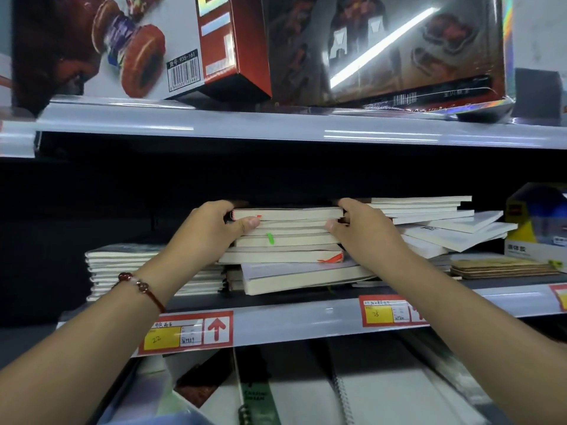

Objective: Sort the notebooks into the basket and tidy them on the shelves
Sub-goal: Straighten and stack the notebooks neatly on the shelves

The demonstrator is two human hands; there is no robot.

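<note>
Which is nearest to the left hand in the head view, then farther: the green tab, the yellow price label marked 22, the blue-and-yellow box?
From the left hand:
1. Green tab, just to its right on the gripped stack.
2. Yellow price label marked 22, below on the shelf edge.
3. Blue-and-yellow box, far right.

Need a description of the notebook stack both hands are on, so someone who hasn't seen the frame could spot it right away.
Look at the middle shelf, the one with red-and-yellow price tags on its front edge. At its centre stands the middle stack of notebooks, gripped at its ends by the left hand and the right hand. Unlike the lower left stack and the fanned-out right stack, it shows a green tab and red ribbons.
</note>
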